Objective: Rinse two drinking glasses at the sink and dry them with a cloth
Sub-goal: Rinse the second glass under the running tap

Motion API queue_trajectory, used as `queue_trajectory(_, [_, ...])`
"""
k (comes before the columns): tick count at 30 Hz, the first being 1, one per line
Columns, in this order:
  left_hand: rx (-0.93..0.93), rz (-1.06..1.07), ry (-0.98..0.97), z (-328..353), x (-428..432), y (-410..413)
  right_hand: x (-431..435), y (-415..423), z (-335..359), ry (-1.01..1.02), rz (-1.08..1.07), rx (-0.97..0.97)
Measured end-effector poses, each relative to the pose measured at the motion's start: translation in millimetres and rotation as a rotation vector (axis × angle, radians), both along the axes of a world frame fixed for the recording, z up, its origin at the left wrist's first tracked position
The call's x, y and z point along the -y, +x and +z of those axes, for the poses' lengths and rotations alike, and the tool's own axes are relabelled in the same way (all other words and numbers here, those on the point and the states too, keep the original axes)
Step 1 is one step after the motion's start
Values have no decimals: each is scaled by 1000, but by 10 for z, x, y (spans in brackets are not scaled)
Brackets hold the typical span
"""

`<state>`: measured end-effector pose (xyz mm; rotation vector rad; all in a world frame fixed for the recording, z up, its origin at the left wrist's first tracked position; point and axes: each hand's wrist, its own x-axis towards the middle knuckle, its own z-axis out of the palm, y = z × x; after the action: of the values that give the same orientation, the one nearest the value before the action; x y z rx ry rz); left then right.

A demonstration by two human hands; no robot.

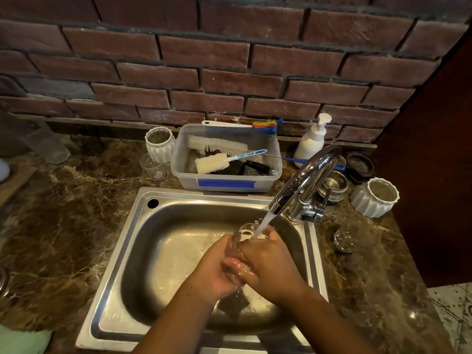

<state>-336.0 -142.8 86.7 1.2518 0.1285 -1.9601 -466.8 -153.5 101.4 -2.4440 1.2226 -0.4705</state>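
Note:
Over the steel sink [143, 251] both hands wrap one clear drinking glass [241, 235], its mouth tilted up toward the chrome tap [306, 177]. Water [263, 223] runs from the spout into the glass. My left hand [219, 269] grips the glass from the left and underneath. My right hand [268, 264] clasps it from the right. A second clear glass [344, 238] stands on the marble counter to the right of the sink. No cloth shows in this view.
A plastic tub [227, 180] of brushes sits behind the sink. White ribbed pots [159, 144] [374, 198], a soap pump bottle [313, 141], steel bowls [334, 186] and a small glass [153, 168] crowd the counter. Brick wall behind; dark cabinet at right.

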Motion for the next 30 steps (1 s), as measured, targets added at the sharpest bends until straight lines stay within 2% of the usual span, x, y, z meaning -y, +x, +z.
queue_trajectory(2, [177,41,-80,-39,8,-67,-3,22,-3,191,-142,164])
queue_trajectory(4, [502,59,-252,-69,7,-122,-25,112,-5,467,-312,488])
queue_trajectory(6, [863,13,-517,-76,3,-115,-10,186,2,784,-523,827])
queue_trajectory(9, [1386,-252,-854,-67,-17,-34,-4,181,-38,1249,-758,1238])
queue_trajectory(11, [1547,-373,-980,-59,-20,-2,-4,153,-51,1311,-764,1300])
queue_trajectory(13, [1460,-368,-960,-35,-8,6,-7,139,-60,1246,-713,1255])
queue_trajectory(15, [1230,-304,-806,-28,3,-8,15,138,-9,1073,-623,1076])
queue_trajectory(18, [654,-244,-490,-24,23,33,81,100,112,756,-458,699])
queue_trajectory(20, [253,-282,-387,-53,-5,135,134,43,230,643,-284,526])
queue_trajectory(23, [-180,-360,-339,-92,-61,193,177,-24,377,681,-75,540])
queue_trajectory(24, [-266,-336,-328,-101,-67,164,193,-15,396,690,-78,583])
queue_trajectory(26, [-374,-248,-292,-89,-79,71,243,54,369,656,-251,678])
queue_trajectory(28, [-402,-139,-239,-73,-80,-27,284,136,245,626,-546,798])
queue_trajectory(30, [-349,-71,-183,-55,-75,-70,263,162,114,626,-756,863])
